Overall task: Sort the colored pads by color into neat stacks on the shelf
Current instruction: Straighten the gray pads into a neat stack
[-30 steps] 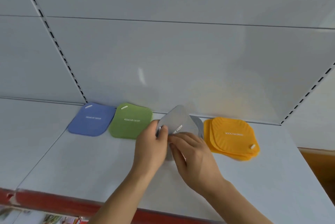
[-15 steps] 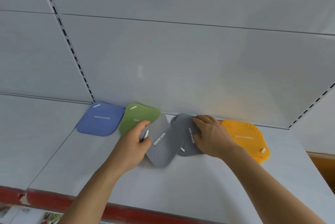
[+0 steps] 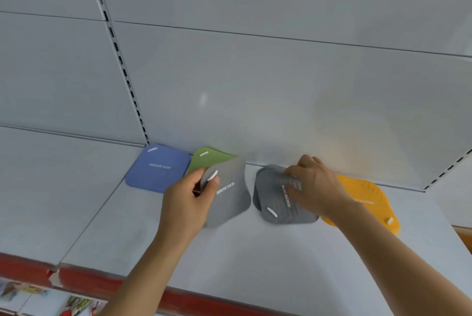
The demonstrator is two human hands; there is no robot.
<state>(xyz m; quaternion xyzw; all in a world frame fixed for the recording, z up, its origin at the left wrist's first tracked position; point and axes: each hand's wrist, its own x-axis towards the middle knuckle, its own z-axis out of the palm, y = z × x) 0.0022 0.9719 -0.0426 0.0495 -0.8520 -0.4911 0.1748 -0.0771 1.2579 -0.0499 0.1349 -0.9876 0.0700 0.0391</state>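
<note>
Head view shows me a pale grey metal shelf (image 3: 255, 251) with a red front lip, and I take the grey stack as my landmark: a small pile of dark grey rounded-square soft pads (image 3: 278, 203) lying near the back panel. My right hand (image 3: 314, 188) rests on the right part of that stack, its fingers bent over the top pad's far edge; whether they actually pinch the pad or only press on it, I cannot tell. Just left of the stack, apart from it by a narrow gap, my left hand (image 3: 189, 198) holds a single lighter grey pad (image 3: 229, 193) printed REMOVE ODOR, thumb on top by its white tab and fingers curled beneath, one edge lifted off the shelf. That held pad covers most of a green rounded-square pad (image 3: 207, 157) lying behind it against the back panel, so only the green pad's upper part shows. Further left of the stack, past the green one, a blue rounded-square pad (image 3: 158, 167) lies flat. On the stack's right side, close against it and partly hidden by my right wrist, lies a pile of orange-yellow scalloped-edge pads (image 3: 365, 200). A slotted upright (image 3: 120, 60) runs up the back panel (image 3: 281, 98) above the blue pad.
</note>
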